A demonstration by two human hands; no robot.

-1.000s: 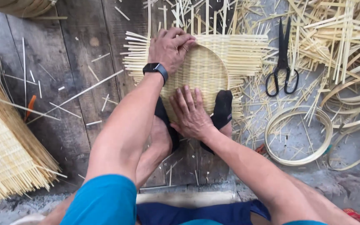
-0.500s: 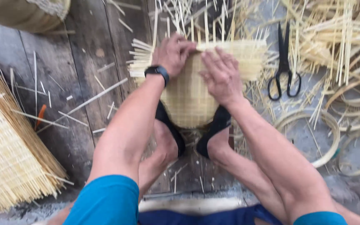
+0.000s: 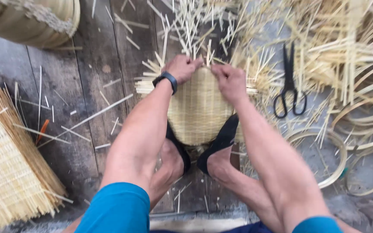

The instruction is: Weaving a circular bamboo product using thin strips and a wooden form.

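Note:
A round woven bamboo mat (image 3: 199,110) with loose strip ends sticking out lies on the plank floor. My two feet in black sandals (image 3: 219,144) press on its near edge. My left hand (image 3: 182,68), with a black wristband, grips the mat's far edge among the strip ends. My right hand (image 3: 229,80) pinches the far edge just to the right of it. Both hands are closed on the weave, almost touching each other.
Black scissors (image 3: 289,86) lie right of the mat. Bamboo hoops (image 3: 324,159) and heaps of loose strips (image 3: 350,47) fill the right side. A stack of woven mats (image 3: 9,168) lies at the left, a basket (image 3: 35,21) at the top left.
My right hand has moved from the mat's near middle up to its far edge, beside my left hand. The view has shifted downward a little.

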